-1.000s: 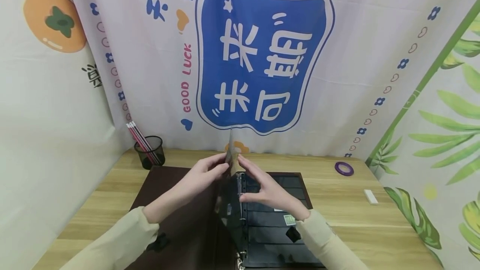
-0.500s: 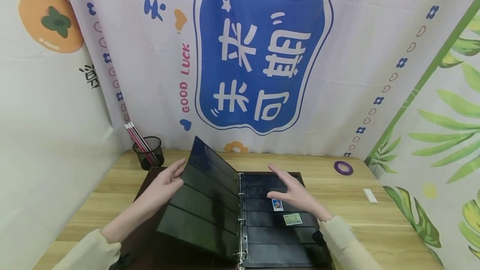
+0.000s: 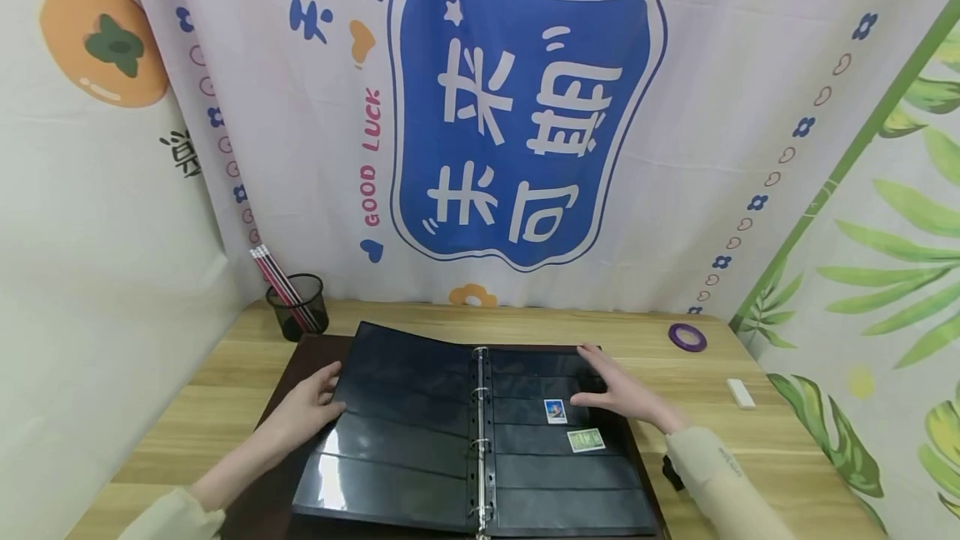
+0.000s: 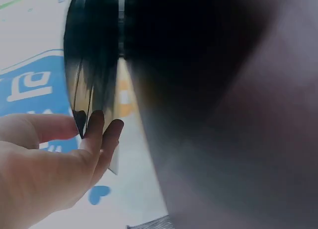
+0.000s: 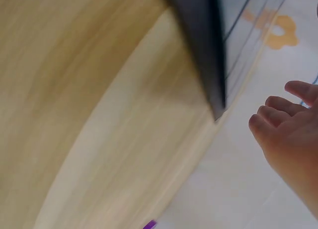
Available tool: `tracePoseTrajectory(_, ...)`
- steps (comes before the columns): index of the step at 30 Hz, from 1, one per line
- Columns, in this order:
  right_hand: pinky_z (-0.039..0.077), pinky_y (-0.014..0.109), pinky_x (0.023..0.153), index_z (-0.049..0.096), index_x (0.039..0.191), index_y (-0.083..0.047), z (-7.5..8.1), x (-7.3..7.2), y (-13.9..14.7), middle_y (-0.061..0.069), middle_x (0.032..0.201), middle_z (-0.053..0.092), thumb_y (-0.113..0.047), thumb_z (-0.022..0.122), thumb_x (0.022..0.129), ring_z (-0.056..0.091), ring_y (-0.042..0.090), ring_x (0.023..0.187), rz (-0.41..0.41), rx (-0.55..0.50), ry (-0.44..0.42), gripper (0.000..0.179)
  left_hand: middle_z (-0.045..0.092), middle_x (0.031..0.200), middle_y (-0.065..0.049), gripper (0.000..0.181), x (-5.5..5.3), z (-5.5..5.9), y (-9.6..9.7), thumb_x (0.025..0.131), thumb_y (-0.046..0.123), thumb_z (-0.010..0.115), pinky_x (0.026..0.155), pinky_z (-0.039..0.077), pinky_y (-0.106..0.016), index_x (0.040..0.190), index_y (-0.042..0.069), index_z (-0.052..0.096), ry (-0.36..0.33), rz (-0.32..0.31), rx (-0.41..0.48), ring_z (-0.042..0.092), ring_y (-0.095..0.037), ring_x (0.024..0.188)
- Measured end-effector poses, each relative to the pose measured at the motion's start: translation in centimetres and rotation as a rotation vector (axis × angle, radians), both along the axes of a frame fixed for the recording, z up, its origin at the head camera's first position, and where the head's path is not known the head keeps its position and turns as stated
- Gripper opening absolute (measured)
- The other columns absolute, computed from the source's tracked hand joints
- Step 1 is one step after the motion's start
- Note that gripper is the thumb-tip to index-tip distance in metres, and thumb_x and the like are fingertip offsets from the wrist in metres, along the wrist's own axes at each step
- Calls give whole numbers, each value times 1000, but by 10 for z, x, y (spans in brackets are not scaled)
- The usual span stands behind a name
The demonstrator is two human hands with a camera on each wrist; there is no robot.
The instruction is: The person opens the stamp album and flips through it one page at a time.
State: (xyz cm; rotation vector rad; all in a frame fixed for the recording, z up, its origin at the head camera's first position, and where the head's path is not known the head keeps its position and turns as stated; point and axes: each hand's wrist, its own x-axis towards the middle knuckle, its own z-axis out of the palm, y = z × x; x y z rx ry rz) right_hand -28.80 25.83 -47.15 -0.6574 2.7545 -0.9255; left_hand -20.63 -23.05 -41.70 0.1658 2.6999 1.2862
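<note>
A ring-bound stamp album (image 3: 482, 423) lies spread on the table, with black strip-pocket pages and a dark brown cover (image 3: 258, 473). My left hand (image 3: 303, 411) holds the outer edge of the left page (image 3: 397, 432), which sits slightly raised over the cover. In the left wrist view, thumb and fingers of that hand (image 4: 64, 164) stand on either side of the page edge. Two stamps, one blue (image 3: 555, 412) and one green (image 3: 586, 440), show on the right page (image 3: 558, 469). My right hand (image 3: 622, 390) hovers at that page's outer side, fingers extended and holding nothing.
A black mesh pen cup (image 3: 298, 307) with several pencils stands at the back left of the wooden table (image 3: 712, 432). Toward the right lie a purple tape roll (image 3: 687, 337) and a white block (image 3: 741, 393). A printed cloth (image 3: 337, 148) hangs behind.
The page, upright at the rings earlier, has turned over to the left with my left hand. My right hand has moved rightward, uncovering the stamps.
</note>
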Motion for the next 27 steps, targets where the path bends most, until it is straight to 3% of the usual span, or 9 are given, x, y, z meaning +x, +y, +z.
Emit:
tracePoseTrajectory(5,24,68,115,23,156,1,-7,-5,12,28,163,14,-47,72,88,17,49,150,-20,52,19,97,48,136,-41,72,-2,-19,-3,88,7,68,89,55,-50,144,-20,32,62,6,-134,59,-48,117)
tracePoseTrajectory(12,27,66,115,25,155,3,-15,-11,20,29,163,17,-50,75,84,20,49,149,-11,123,57,102,46,135,-43,77,-8,-39,0,87,16,74,95,50,-56,140,-24,35,85,-38,-313,49,-56,124)
tracePoseTrajectory(16,27,66,115,26,154,5,-18,-13,21,30,162,18,-51,76,82,21,51,148,10,166,65,104,50,125,-39,79,-5,-49,3,85,18,77,89,53,-52,138,-25,38,145,-32,-355,55,-51,114)
tracePoseTrajectory(21,25,67,115,23,154,7,-18,-14,21,31,162,15,-51,76,83,17,52,149,24,180,45,106,47,128,-38,81,0,-57,9,80,21,82,92,49,-58,139,-19,43,225,-27,-367,49,-53,117)
tracePoseTrajectory(24,24,67,116,22,155,8,-17,-14,22,30,162,14,-50,76,83,16,52,149,22,177,39,107,43,138,-40,84,2,-59,11,79,25,83,97,44,-65,141,-15,43,250,-59,-366,43,-59,125)
tracePoseTrajectory(27,24,66,116,21,154,8,-17,-15,21,31,162,14,-50,76,83,16,52,149,27,182,44,108,39,147,-38,86,2,-62,11,81,34,81,102,40,-68,143,-12,43,266,-131,-377,35,-60,135)
